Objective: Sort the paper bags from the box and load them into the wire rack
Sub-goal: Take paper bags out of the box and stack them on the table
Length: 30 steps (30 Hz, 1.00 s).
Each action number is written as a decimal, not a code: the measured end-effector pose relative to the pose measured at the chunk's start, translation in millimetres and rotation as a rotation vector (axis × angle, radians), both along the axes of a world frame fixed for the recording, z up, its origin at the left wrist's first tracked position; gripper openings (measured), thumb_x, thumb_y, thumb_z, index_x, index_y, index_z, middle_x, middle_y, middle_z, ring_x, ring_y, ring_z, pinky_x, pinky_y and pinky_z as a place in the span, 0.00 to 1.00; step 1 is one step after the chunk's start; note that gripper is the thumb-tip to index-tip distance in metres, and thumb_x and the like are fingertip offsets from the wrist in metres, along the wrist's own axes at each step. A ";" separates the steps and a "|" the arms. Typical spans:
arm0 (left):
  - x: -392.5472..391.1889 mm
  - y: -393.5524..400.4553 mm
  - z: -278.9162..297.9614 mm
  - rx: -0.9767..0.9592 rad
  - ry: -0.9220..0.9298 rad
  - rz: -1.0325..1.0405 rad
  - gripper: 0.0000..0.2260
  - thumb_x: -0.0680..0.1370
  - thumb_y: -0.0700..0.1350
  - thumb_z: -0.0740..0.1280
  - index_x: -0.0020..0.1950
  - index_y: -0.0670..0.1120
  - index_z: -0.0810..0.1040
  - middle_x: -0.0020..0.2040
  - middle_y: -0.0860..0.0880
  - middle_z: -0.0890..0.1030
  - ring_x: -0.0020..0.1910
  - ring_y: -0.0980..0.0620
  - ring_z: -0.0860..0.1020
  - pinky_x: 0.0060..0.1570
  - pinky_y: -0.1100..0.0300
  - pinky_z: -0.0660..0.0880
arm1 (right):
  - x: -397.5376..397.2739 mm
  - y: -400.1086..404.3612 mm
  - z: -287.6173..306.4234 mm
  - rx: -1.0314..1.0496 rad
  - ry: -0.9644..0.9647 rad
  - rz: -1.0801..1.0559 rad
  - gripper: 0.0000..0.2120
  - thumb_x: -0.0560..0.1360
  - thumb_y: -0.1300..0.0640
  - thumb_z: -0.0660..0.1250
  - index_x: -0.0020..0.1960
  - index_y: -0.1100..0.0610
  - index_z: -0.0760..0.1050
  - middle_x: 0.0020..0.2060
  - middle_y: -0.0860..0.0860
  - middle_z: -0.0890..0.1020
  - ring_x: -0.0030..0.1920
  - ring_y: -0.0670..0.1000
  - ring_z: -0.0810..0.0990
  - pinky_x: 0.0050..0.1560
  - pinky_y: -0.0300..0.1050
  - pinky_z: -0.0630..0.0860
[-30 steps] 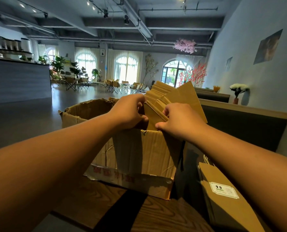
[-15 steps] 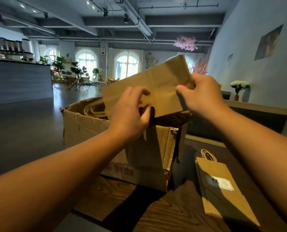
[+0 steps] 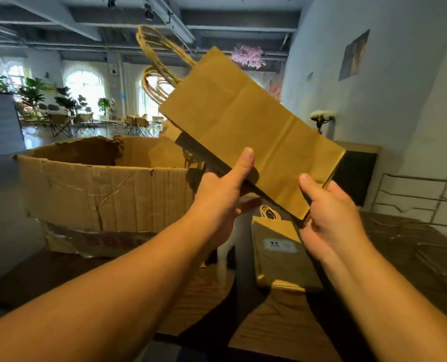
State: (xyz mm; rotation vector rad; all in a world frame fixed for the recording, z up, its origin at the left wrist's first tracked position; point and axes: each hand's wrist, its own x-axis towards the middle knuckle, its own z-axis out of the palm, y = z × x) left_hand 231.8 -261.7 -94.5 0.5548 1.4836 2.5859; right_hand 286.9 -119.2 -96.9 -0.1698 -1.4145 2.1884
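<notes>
**Operator:** Head view, report the held item.

**Inspector:** A flat stack of brown kraft paper bags with twisted paper handles [image 3: 246,131] is held in the air, tilted, handles up and to the left, above the right end of the torn brown corrugated cardboard box [image 3: 99,189]. The left hand [image 3: 222,194] grips the lower left edge, thumb pressed on the front face, fingers closed behind. The right hand [image 3: 332,212] pinches the bottom corner, thumb on the front, fingers curled under.

**Operator:** Other task items?

**Inspector:** A second flat brown paper bag with a white label [image 3: 279,254] lies on the dark wooden table [image 3: 282,325], just beside the box and below the held stack. The grey wire rack [image 3: 415,199] stands at the right, near the wall, well apart from the hands. Whether it holds any bags cannot be told.

**Operator:** Risks from here?

**Inspector:**
- The stack is held only along its lower edge. With the tilt, inner bags could slide out and fan apart.
- The loose handles could snag on the rack wires during loading.
- The carry to the right passes over the labelled bag. A low pass could sweep it off the table.
- The number of bags in the stack cannot be told, so sorting may be incomplete.
</notes>
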 end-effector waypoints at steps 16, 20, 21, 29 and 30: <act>13.3 75.5 -60.9 -0.369 0.118 -0.012 0.07 0.81 0.42 0.67 0.56 0.52 0.81 0.56 0.52 0.85 0.54 0.52 0.84 0.52 0.58 0.78 | 35.7 131.3 -64.4 -0.065 -0.127 0.089 0.33 0.68 0.41 0.67 0.72 0.48 0.71 0.72 0.56 0.72 0.57 0.60 0.82 0.56 0.61 0.79; 3.4 88.3 -75.6 -0.438 0.072 -0.070 0.08 0.81 0.42 0.66 0.59 0.47 0.81 0.51 0.50 0.86 0.46 0.53 0.85 0.44 0.61 0.79 | 20.2 142.0 -81.9 -0.060 -0.167 0.165 0.36 0.66 0.39 0.74 0.72 0.46 0.72 0.75 0.55 0.68 0.64 0.62 0.79 0.62 0.65 0.76; 1.5 90.6 -78.4 -0.456 0.068 -0.085 0.07 0.81 0.42 0.66 0.58 0.46 0.81 0.48 0.50 0.87 0.41 0.55 0.85 0.38 0.64 0.78 | 14.4 144.2 -86.9 -0.059 -0.170 0.190 0.39 0.63 0.38 0.77 0.72 0.46 0.72 0.75 0.55 0.69 0.66 0.61 0.77 0.63 0.65 0.76; -22.0 108.7 -96.3 -0.407 -0.078 -0.129 0.07 0.82 0.45 0.66 0.55 0.47 0.82 0.49 0.47 0.87 0.47 0.48 0.86 0.44 0.56 0.83 | -27.9 145.0 -113.8 0.126 -0.260 0.341 0.17 0.77 0.58 0.65 0.65 0.55 0.76 0.54 0.57 0.86 0.51 0.57 0.86 0.46 0.53 0.83; -25.6 109.4 -98.5 -0.364 -0.137 -0.145 0.09 0.82 0.46 0.65 0.57 0.46 0.82 0.50 0.46 0.87 0.48 0.46 0.86 0.46 0.54 0.82 | -32.6 146.2 -118.0 0.097 -0.267 0.335 0.15 0.78 0.60 0.64 0.65 0.55 0.77 0.54 0.57 0.86 0.51 0.58 0.86 0.46 0.54 0.82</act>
